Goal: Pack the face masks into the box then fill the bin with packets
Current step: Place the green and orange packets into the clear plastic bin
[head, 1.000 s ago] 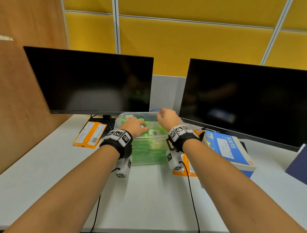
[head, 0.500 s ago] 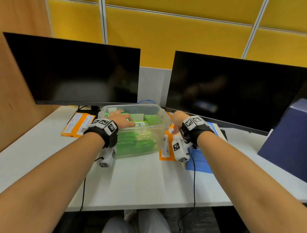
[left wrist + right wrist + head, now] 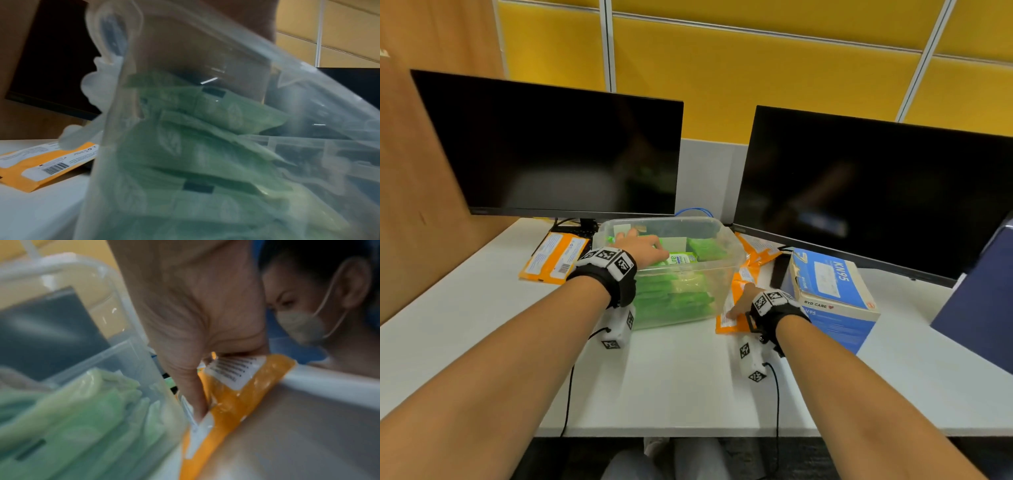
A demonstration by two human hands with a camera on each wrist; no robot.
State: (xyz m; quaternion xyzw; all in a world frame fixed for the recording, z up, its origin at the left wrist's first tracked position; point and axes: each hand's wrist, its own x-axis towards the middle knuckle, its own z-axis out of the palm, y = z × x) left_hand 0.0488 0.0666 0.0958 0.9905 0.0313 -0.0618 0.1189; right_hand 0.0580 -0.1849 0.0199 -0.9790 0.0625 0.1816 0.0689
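Observation:
A clear plastic bin (image 3: 709, 224) stands mid-desk, stacked with green packets (image 3: 674, 301). My left hand (image 3: 643, 250) lies on the top packets inside it, fingers stretched out to the right. The left wrist view shows only the bin wall (image 3: 185, 48) and green packets (image 3: 205, 154) behind it. My right hand (image 3: 739, 303) is down on the desk just right of the bin, where it pinches an orange packet (image 3: 729, 318). In the right wrist view thumb and fingers (image 3: 195, 394) close on that orange packet (image 3: 236, 399). The blue KN95 mask box (image 3: 832, 291) sits to the right.
More orange packets lie left of the bin (image 3: 554, 257) and behind its right corner (image 3: 756, 250). Two dark monitors (image 3: 558, 150) (image 3: 869, 195) close off the back. A dark blue object (image 3: 979, 291) stands at the far right. White desk (image 3: 671, 377) lies in front.
My right hand has left the top of the bin, dropped to its right side and taken hold of the orange packet. My left hand has stayed on the green packets.

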